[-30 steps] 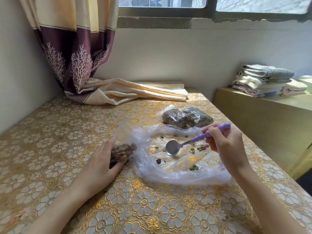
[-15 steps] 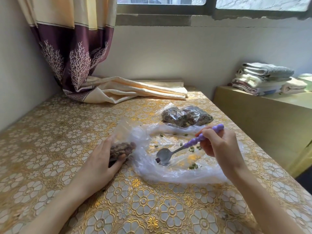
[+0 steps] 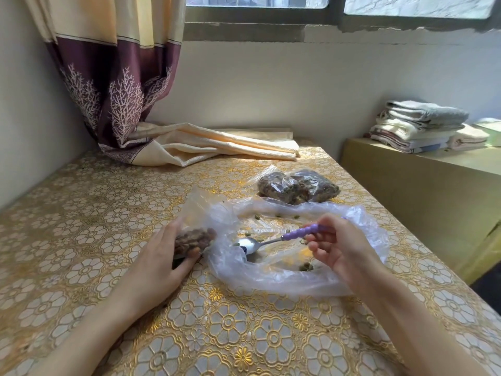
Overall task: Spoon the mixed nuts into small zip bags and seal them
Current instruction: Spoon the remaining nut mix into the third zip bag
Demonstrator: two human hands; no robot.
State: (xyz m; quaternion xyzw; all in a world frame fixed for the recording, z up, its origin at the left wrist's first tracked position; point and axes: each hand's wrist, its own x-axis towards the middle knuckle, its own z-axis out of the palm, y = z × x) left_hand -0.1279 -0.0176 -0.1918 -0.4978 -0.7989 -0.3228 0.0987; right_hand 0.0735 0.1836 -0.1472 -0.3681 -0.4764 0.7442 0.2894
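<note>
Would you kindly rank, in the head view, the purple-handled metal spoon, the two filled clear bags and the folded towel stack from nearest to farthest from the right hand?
1. Purple-handled metal spoon: held in the right hand.
2. Two filled clear bags: on the table beyond the hand.
3. Folded towel stack: far right, on the side cabinet.

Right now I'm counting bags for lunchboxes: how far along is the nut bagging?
Done: two filled bags lie behind. In hand: left hand holds a part-filled zip bag, right hand scoops with the spoon. Left: few scattered nuts in the big bag, then sealing.
</note>
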